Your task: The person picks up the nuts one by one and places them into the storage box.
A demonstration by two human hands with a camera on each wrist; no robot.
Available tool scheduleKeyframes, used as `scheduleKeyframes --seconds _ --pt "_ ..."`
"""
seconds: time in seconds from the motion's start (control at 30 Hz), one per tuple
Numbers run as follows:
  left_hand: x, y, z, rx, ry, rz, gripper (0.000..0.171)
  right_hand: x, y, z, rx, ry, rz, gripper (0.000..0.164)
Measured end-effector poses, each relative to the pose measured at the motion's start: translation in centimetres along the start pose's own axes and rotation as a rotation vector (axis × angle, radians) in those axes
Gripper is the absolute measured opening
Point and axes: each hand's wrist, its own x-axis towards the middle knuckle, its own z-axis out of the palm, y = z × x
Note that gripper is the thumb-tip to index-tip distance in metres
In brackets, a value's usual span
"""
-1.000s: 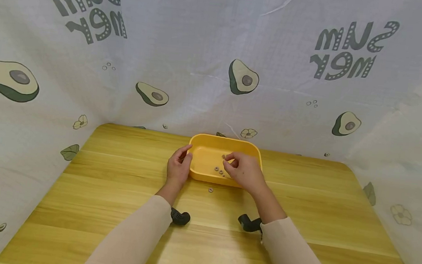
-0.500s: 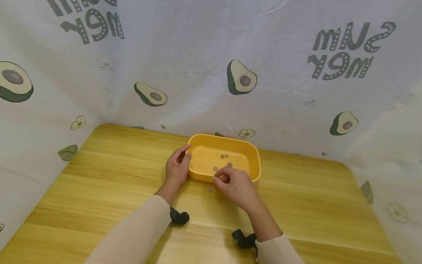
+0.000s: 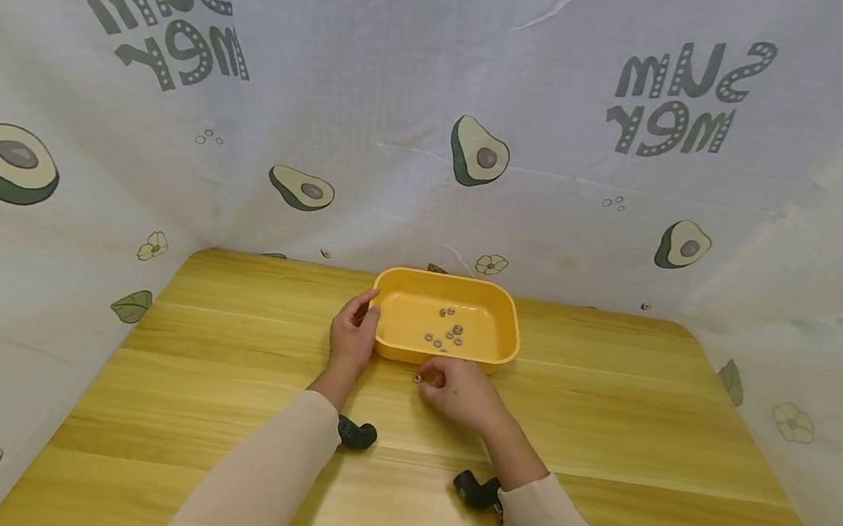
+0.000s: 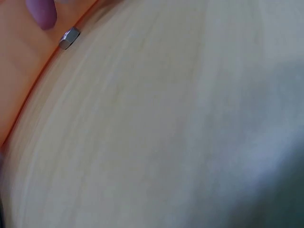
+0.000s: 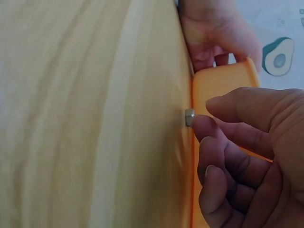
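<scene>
A yellow plastic tray (image 3: pixel 484 355) stands on the wooden table with several small metal nuts (image 3: pixel 458 330) lying inside. My left hand (image 3: pixel 352 342) grips the tray's left end, thumb and fingers at the rim. One hex nut (image 3: pixel 417 378) lies on the table by the tray's front wall; the left wrist view shows this nut (image 4: pixel 70 38) too. My right hand (image 3: pixel 461 390) is beside it, thumb and forefinger parted. In the right wrist view a fingertip is right at the nut (image 5: pixel 189 117), which is not pinched. The other right fingers are loosely curled.
The wooden table (image 3: pixel 626 423) extends to both sides and toward me. A white curtain (image 3: pixel 390 102) printed with avocados hangs behind its far edge. Black devices sit at both wrists, a left one (image 3: pixel 357 434) and a right one (image 3: pixel 477 490).
My right hand has come out of the tray and down to the nut in front of it. More nuts now show inside the tray. My left hand has stayed on the rim.
</scene>
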Motion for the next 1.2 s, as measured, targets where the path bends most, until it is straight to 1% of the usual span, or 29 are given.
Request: scheduleKeyframes --seconds 0.2,0.4,0.57,0.77,0.9,1.03,1.13,1.2 --pt "-0.1 0.1 -0.3 -0.02 -0.017 -0.01 0.031 0.1 0.1 0.8 -0.051 -0.013 -0.009 0.017" --pt "-0.2 0.0 -0.3 -0.025 -0.016 -0.004 0.031 0.3 0.0 1.4 -0.073 -0.011 -0.021 0.007" --pt "-0.2 -0.1 -0.2 -0.025 -0.013 -0.003 0.031 0.2 -0.2 1.5 -0.123 -0.001 -0.048 0.005" --pt "0.0 -0.2 -0.2 -0.021 -0.008 0.008 0.031 0.1 -0.3 1.4 -0.15 -0.023 -0.084 0.005" --pt "0.1 -0.3 -0.2 -0.021 -0.006 0.006 0.031 -0.1 -0.6 0.7 -0.118 -0.027 -0.096 0.006" --pt "0.2 -0.3 -0.1 -0.016 -0.002 -0.005 0.031 -0.2 -1.2 -0.5 -0.057 -0.007 -0.098 0.006" --pt "0.2 -0.3 0.0 -0.02 -0.003 -0.009 0.032 -0.1 -1.4 -1.7 -0.05 0.02 -0.11 0.006" --pt "0.2 -0.4 0.1 -0.027 -0.005 -0.009 0.032 0.0 -1.5 -2.5 -0.072 0.043 -0.115 0.007"
